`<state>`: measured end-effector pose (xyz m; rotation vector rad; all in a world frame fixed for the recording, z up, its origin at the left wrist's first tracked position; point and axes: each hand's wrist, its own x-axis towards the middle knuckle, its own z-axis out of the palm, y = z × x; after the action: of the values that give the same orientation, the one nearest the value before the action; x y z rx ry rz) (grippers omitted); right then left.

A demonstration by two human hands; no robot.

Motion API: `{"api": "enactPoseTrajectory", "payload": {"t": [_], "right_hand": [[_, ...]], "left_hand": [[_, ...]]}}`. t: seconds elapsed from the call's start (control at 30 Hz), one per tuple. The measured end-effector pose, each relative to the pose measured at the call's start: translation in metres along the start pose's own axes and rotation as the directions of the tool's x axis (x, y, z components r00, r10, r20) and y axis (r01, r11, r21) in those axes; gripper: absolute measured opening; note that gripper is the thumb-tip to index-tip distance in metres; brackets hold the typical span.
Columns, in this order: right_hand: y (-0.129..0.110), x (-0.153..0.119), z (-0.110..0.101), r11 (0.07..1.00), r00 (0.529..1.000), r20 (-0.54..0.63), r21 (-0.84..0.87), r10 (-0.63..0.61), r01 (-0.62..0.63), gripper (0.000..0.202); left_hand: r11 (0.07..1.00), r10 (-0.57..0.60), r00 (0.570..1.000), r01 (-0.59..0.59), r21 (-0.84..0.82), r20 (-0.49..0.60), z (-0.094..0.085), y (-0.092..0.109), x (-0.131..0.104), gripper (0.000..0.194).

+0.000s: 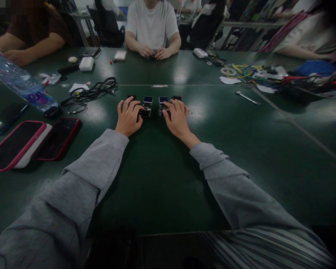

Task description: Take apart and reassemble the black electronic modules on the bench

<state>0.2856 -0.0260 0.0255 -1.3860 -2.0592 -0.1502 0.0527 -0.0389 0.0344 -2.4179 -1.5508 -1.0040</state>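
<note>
Four-cornered small circuit boards with little screens stand in a row on the green table [156,168]. My left hand [128,117] curls over the left end of the row, its fingers and thumb against a circuit board [148,106] with a lit-looking blue-grey screen. Under its fingertips a darker module [131,97] is mostly hidden. My right hand [177,117] grips the neighbouring circuit board [162,100] from the right, thumb on its near part. Another dark module [176,98] shows behind its fingers. A narrow gap separates the two middle boards.
At left lie a plastic bottle [25,82], phones [60,138] and a black cable [98,89]. A wrench [248,98] and tangled wires [282,74] are at right. Across the table a person in a white shirt [152,24] handles something small; other people sit at both sides.
</note>
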Motion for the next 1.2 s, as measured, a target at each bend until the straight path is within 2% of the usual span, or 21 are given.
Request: {"api": "enactPoseTrajectory", "payload": {"t": [0.17, 0.3, 0.43, 0.57, 0.8, 0.9, 1.07, 1.2], "right_hand": [[0.0, 0.0, 0.001, 1.0, 1.0, -0.005, -0.005, -0.004, 0.004, 0.051], [0.002, -0.001, 0.003, 1.0, 1.0, 0.0, -0.008, -0.011, 0.011, 0.051], [0.003, -0.001, 0.003, 1.0, 1.0, 0.02, -0.014, -0.015, 0.015, 0.05], [0.003, -0.001, 0.002, 0.999, 0.999, 0.031, -0.026, -0.017, 0.018, 0.049], [0.001, 0.0, 0.001, 1.0, 0.999, 0.053, -0.018, -0.008, 0.009, 0.046], [0.001, 0.0, 0.002, 1.0, 0.999, 0.05, -0.014, -0.01, 0.011, 0.047], [0.003, -0.001, 0.005, 0.999, 0.999, 0.041, -0.023, -0.025, 0.025, 0.047], [0.002, -0.001, 0.004, 0.999, 0.998, 0.055, -0.029, -0.023, 0.025, 0.046]], "left_hand": [[0.998, 0.056, 0.998, -0.057, 0.017, 0.034, -0.001, 0.002, 0.001, 0.038], [0.997, 0.074, 0.995, -0.074, -0.009, 0.066, 0.0, 0.002, 0.001, 0.044], [1.0, -0.003, 1.0, 0.003, -0.03, 0.025, 0.002, -0.004, 0.002, 0.052], [0.995, -0.082, 0.996, 0.081, -0.056, -0.022, 0.007, -0.013, 0.003, 0.052], [0.997, -0.031, 0.999, 0.033, -0.063, 0.023, 0.011, -0.017, 0.003, 0.052], [0.999, -0.006, 1.0, 0.006, -0.038, 0.01, 0.008, -0.012, 0.002, 0.047], [0.995, 0.096, 0.992, -0.095, -0.016, 0.076, 0.006, -0.002, 0.002, 0.044], [0.992, 0.128, 0.987, -0.126, -0.023, 0.102, 0.004, 0.003, 0.003, 0.044]]}}
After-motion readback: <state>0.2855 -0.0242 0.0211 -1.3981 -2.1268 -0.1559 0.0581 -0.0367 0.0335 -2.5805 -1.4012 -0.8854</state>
